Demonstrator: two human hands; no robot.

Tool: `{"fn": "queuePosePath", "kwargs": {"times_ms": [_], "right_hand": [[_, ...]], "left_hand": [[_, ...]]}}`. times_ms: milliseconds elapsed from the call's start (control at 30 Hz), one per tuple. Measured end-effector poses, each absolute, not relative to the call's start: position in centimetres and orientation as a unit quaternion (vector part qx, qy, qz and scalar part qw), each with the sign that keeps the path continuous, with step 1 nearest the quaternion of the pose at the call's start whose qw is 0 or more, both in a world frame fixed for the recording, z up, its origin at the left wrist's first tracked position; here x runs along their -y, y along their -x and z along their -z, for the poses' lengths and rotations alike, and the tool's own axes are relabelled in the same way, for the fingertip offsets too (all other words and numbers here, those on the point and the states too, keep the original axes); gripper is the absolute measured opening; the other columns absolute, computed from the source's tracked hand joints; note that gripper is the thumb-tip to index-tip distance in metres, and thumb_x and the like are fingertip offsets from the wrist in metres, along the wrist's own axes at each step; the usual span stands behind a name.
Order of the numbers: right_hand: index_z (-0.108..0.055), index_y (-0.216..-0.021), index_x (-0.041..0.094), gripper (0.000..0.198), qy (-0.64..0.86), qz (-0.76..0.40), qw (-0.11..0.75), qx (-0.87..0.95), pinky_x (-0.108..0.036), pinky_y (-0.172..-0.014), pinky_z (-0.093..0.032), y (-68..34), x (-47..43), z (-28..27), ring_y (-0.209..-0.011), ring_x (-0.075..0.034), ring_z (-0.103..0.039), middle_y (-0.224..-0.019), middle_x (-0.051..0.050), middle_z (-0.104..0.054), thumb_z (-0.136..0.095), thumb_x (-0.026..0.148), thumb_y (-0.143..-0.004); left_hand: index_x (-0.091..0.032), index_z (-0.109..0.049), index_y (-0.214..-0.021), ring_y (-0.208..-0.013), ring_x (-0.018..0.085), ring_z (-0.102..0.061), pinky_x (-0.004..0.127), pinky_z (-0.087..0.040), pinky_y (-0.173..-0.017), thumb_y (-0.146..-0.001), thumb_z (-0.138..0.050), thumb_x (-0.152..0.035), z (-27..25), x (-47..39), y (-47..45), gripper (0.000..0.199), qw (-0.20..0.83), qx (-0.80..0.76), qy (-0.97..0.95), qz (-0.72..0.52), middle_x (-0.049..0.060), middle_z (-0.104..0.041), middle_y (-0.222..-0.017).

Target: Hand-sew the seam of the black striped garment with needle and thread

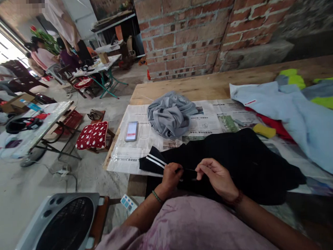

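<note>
Our left fingers [173, 168] pinch a black garment [227, 152], our right fingers [203, 169] a thread [190, 170]; grey fabric [168, 115] and a smartphone [131, 131] lie beyond.

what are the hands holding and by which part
Left hand grips the black garment beside its white-striped end; right hand pinches a thin strand, exact spot unclear.

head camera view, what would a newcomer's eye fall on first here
Probably the black garment along the table's near side, where the left hand grips it beside white stripes and a thin strand runs to the right hand. Next, the crumpled grey cloth behind it on newspaper, then the red, white-patterned stool cushion on the left, beyond the table's edge.
</note>
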State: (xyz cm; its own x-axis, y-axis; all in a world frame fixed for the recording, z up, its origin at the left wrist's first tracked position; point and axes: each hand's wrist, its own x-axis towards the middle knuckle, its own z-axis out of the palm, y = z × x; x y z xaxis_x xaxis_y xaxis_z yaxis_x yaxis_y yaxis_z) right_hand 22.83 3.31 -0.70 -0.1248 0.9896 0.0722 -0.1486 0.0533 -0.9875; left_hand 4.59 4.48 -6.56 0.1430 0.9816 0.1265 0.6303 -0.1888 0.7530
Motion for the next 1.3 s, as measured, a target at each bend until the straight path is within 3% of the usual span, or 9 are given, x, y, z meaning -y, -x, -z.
{"fn": "queuePosePath", "kwargs": {"times_ms": [133,233,333,433,600,800,967,1167,1300], "right_hand": [[-0.054,-0.087,0.020,0.015,0.377,-0.674,0.511,0.378,-0.023,-0.043,-0.046,-22.8,-4.5,1.1,-0.046,-0.010,-0.055,-0.064,0.002,-0.058,-0.058,0.033,-0.080],[-0.052,-0.086,0.023,0.012,0.347,-0.694,0.523,0.352,-0.027,-0.052,-0.053,-22.5,-5.5,1.4,-0.064,-0.015,-0.064,-0.073,0.000,-0.062,-0.053,0.034,-0.083],[-0.051,-0.087,0.024,0.010,0.351,-0.615,0.560,0.430,-0.038,-0.073,-0.055,-22.1,-6.2,1.3,-0.086,-0.019,-0.065,-0.081,-0.001,-0.066,-0.049,0.033,-0.086],[-0.056,-0.092,0.023,0.012,0.384,-0.450,0.546,0.593,-0.040,-0.085,-0.050,-22.1,-6.5,0.9,-0.093,-0.018,-0.063,-0.093,-0.004,-0.066,-0.046,0.029,-0.088],[-0.057,-0.099,0.024,0.017,0.389,-0.176,0.506,0.749,-0.038,-0.087,-0.050,-24.0,-7.8,1.0,-0.100,-0.019,-0.059,-0.106,-0.006,-0.063,-0.045,0.019,-0.087],[-0.058,-0.096,0.021,0.017,0.394,0.006,0.453,0.800,-0.042,-0.093,-0.048,-27.7,-10.7,2.0,-0.106,-0.020,-0.056,-0.106,-0.007,-0.063,-0.049,0.014,-0.083],[-0.062,-0.090,0.020,0.014,0.385,0.040,0.421,0.820,-0.048,-0.099,-0.041,-30.8,-13.6,1.8,-0.110,-0.023,-0.053,-0.102,-0.007,-0.064,-0.052,0.014,-0.080],[-0.064,-0.089,0.022,0.016,0.373,0.000,0.390,0.842,-0.043,-0.104,-0.034,-32.2,-15.7,1.2,-0.112,-0.022,-0.051,-0.100,-0.009,-0.065,-0.050,0.020,-0.083],[-0.064,-0.089,0.020,0.015,0.391,-0.008,0.393,0.832,-0.044,-0.096,-0.042,-30.6,-14.4,0.7,-0.102,-0.024,-0.057,-0.096,-0.009,-0.065,-0.051,0.020,-0.082]], "left_hand": [[-0.017,-0.062,-0.092,-0.074,0.014,-0.058,0.026,-0.044,-0.070,-0.069,-0.061,-0.012,6.6,-4.4,-4.7,0.023,0.296,-0.600,-0.672,-0.317,0.001,-0.064,-0.078],[-0.017,-0.064,-0.086,-0.075,0.015,-0.057,0.026,-0.044,-0.070,-0.070,-0.064,-0.016,6.5,-4.5,-4.6,0.016,0.293,-0.594,-0.682,-0.309,0.002,-0.064,-0.078],[-0.017,-0.067,-0.078,-0.073,0.015,-0.057,0.025,-0.045,-0.069,-0.071,-0.064,-0.019,6.6,-4.6,-4.5,0.008,0.292,-0.588,-0.691,-0.303,0.003,-0.064,-0.076],[-0.018,-0.069,-0.077,-0.071,0.014,-0.058,0.024,-0.045,-0.066,-0.071,-0.064,-0.019,6.7,-4.6,-4.4,0.007,0.305,-0.584,-0.686,-0.309,0.003,-0.064,-0.074],[-0.019,-0.069,-0.075,-0.069,0.013,-0.057,0.023,-0.045,-0.066,-0.072,-0.064,-0.019,6.7,-4.7,-4.2,0.007,0.314,-0.578,-0.685,-0.313,0.002,-0.064,-0.072],[-0.019,-0.070,-0.075,-0.069,0.013,-0.057,0.023,-0.045,-0.065,-0.071,-0.064,-0.019,6.8,-4.8,-4.1,0.007,0.319,-0.577,-0.685,-0.310,0.002,-0.063,-0.071],[-0.019,-0.070,-0.074,-0.069,0.013,-0.057,0.023,-0.045,-0.065,-0.070,-0.064,-0.019,6.6,-4.9,-4.1,0.007,0.322,-0.576,-0.688,-0.303,0.002,-0.063,-0.071],[-0.019,-0.069,-0.075,-0.069,0.013,-0.057,0.023,-0.045,-0.065,-0.071,-0.064,-0.020,6.9,-5.0,-4.0,0.007,0.329,-0.576,-0.685,-0.301,0.002,-0.063,-0.071],[-0.019,-0.069,-0.076,-0.070,0.013,-0.057,0.023,-0.045,-0.067,-0.070,-0.063,-0.016,6.9,-4.9,-3.9,0.010,0.327,-0.569,-0.690,-0.304,0.002,-0.062,-0.072]]}}
